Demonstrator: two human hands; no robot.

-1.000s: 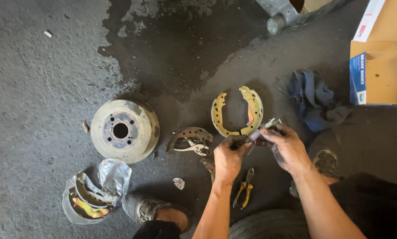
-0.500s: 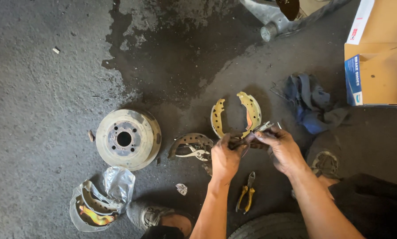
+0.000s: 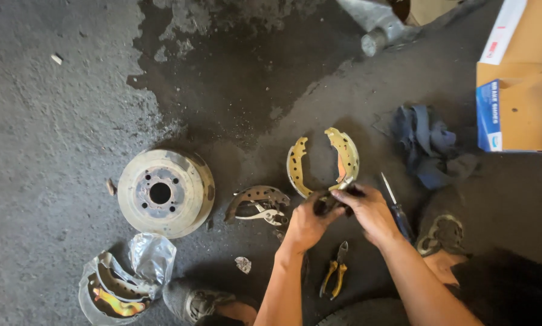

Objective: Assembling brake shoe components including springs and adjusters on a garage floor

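Two yellowish brake shoes (image 3: 322,160) lie as a pair on the dark concrete floor. My left hand (image 3: 307,223) and my right hand (image 3: 367,211) meet at their lower ends, both closed on a small dark metal part (image 3: 337,196) that joins the shoes. The part is mostly hidden by my fingers. An old rusty brake shoe with a spring (image 3: 256,202) lies just left of my left hand. A screwdriver (image 3: 395,202) lies beside my right hand.
A brake drum (image 3: 165,193) sits at the left. Below it is a plastic bag with shoes (image 3: 123,284). Yellow-handled pliers (image 3: 334,271) lie between my forearms. A blue rag (image 3: 428,145) and cardboard boxes (image 3: 519,90) are at the right. My shoes (image 3: 204,302) show at the bottom.
My hands have drawn closer together at the lower ends of the brake shoes. The view has shifted slightly; the screwdriver beside my right hand now shows.
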